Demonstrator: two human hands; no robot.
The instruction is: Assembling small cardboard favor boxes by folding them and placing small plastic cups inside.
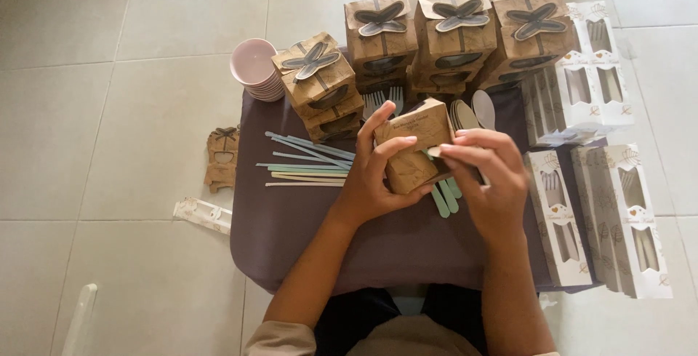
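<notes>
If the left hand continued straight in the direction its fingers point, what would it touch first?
The left hand already grips the brown box. Beyond it, up and right, the spoons probably come first; depth is unclear.

Setting: home floor workspace, pale tiled floor [145, 50]. Low cloth-covered table [291, 240] carries stacked brown gift boxes [458, 29] and white cutlery boxes [574, 94].

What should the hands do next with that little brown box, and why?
Probably fold the top flaps shut. Both hands, left hand and right hand, hold the brown box above the table, and it has no butterfly-shaped top like the finished boxes stacked behind. The right fingertips sit at its upper edge, so closing it looks like the nearest small step.
</notes>
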